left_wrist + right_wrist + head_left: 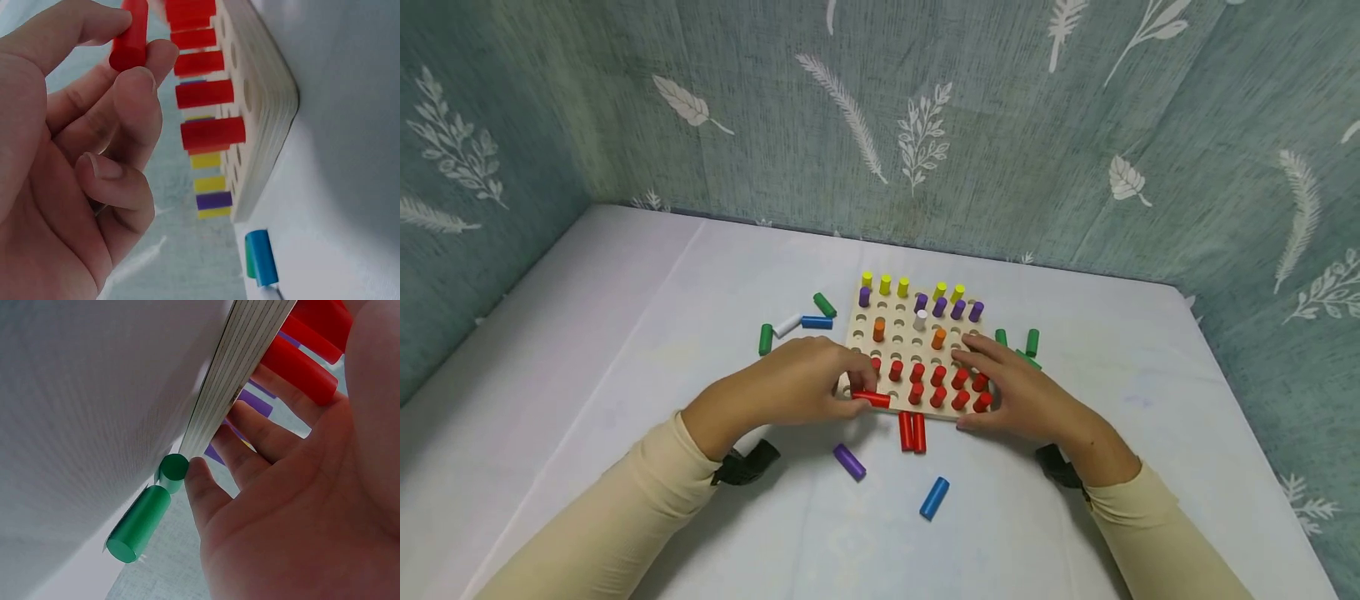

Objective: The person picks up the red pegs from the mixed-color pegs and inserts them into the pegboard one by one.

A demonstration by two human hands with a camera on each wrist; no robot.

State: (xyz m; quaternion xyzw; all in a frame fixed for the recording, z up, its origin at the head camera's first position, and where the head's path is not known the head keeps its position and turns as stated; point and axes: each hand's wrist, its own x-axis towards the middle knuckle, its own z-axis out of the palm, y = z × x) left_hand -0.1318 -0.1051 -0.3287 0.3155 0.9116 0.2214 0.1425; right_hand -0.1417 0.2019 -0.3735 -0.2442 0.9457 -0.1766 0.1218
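My left hand (805,385) pinches a red peg (871,399) between thumb and fingers, lying sideways over the near left corner of the wooden pegboard (898,340). In the left wrist view, that red peg (130,37) sits between the thumb and fingertips, beside a row of standing red pegs (205,94). My right hand (1018,392) rests at the board's right side with fingers spread along its edge. In the right wrist view, the fingers (250,440) lie against the board's layered edge (219,381), near upright red pegs. Yellow, purple, orange and white pegs also stand in holes.
Two red pegs (912,432) lie just before the board. Nearer are a purple peg (849,462) and a blue peg (935,498). Left of the board lie green, white and blue pegs (817,322); green pegs (1033,342) lie to its right. A patterned cloth (880,125) rises behind.
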